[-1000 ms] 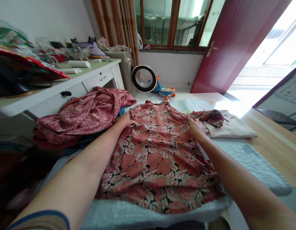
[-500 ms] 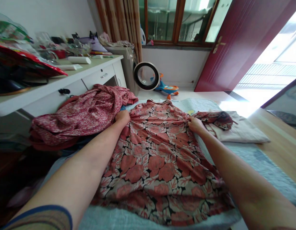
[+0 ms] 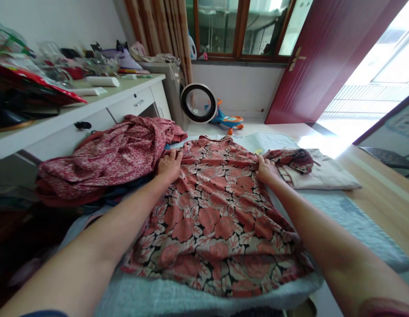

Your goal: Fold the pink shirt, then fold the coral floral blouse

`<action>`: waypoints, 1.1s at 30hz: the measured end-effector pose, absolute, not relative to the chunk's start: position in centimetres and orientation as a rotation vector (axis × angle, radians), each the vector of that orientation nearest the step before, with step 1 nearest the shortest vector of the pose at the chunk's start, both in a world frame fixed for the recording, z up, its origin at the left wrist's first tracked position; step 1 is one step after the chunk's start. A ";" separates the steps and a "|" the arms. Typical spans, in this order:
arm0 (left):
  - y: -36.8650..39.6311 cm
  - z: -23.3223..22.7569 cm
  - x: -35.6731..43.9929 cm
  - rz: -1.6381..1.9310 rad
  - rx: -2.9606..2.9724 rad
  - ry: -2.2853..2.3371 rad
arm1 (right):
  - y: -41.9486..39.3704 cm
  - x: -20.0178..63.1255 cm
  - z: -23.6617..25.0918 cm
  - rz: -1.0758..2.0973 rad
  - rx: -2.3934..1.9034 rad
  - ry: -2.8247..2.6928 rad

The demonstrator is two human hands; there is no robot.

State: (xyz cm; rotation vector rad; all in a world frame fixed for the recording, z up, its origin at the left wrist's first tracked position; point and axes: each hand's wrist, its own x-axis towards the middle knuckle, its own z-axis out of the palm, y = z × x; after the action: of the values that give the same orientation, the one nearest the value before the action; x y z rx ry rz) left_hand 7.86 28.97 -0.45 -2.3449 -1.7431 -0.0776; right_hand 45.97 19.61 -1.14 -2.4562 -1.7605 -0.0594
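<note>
Two forearms of ours run up from the bottom edge, from 7 and 5 o'clock, toward the middle of the view. Between them lies the floral garment [image 3: 217, 211], spread flat on the pale blue quilted pad [image 3: 353, 220], its hem nearest us and its collar end farthest. Our left hand [image 3: 169, 164] rests palm down on the garment's left shoulder, at about 10 o'clock from its centre, fingers spread wide and holding nothing. Our right hand [image 3: 265, 169] lies at about 2 o'clock on the opposite shoulder edge; we cannot tell whether its fingers pinch the cloth or only press it. Touching the left hand's far side is a heap of red speckled cloth [image 3: 105, 158]. Just beyond the right hand sits a folded beige piece [image 3: 323, 176] with a dark red bundle [image 3: 290, 157] on it. Farther off, at 12 o'clock, a round fan [image 3: 198, 103] stands on the floor.
</note>
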 end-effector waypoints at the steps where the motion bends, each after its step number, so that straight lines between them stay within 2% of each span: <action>1: 27.9 -0.2 7.6 -0.080 -2.367 -1.719 | 19.1 45.7 -0.8 -0.082 -2.449 -1.765; 5: 22.8 0.4 5.1 -0.008 -2.427 -1.781 | 16.7 44.6 1.0 -0.093 -2.426 -1.833; 9: 17.1 -0.5 1.6 0.067 -2.447 -1.945 | 12.9 43.4 1.4 0.187 -2.506 -2.051; 12: 14.0 -1.6 -0.3 0.047 -2.438 -2.099 | 9.6 42.7 1.0 0.254 -2.547 -2.060; 16: 12.2 -2.3 -1.4 -0.140 -2.499 -2.344 | 6.1 42.3 0.5 0.296 -2.652 -1.948; 19: 11.8 -2.4 -1.5 -0.227 -2.549 -2.364 | 4.4 42.4 0.3 0.344 -2.680 -1.906; 27: 11.1 -3.0 -2.1 -0.765 -2.511 -2.432 | 2.2 43.4 -1.6 0.381 -2.419 -1.779; 29: 11.1 -2.9 -2.8 -0.731 -2.537 -2.428 | 1.9 43.6 -1.9 0.367 -2.383 -1.733; 33: 10.7 -1.7 -4.2 -0.333 -2.374 -2.395 | 1.0 43.3 -1.6 0.326 -2.362 -1.711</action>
State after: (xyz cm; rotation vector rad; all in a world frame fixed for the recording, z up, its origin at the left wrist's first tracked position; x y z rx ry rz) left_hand -4.22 10.72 -1.74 -2.3740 -2.3951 -0.3328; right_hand 43.27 0.96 -1.61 -2.3623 -1.7111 0.3264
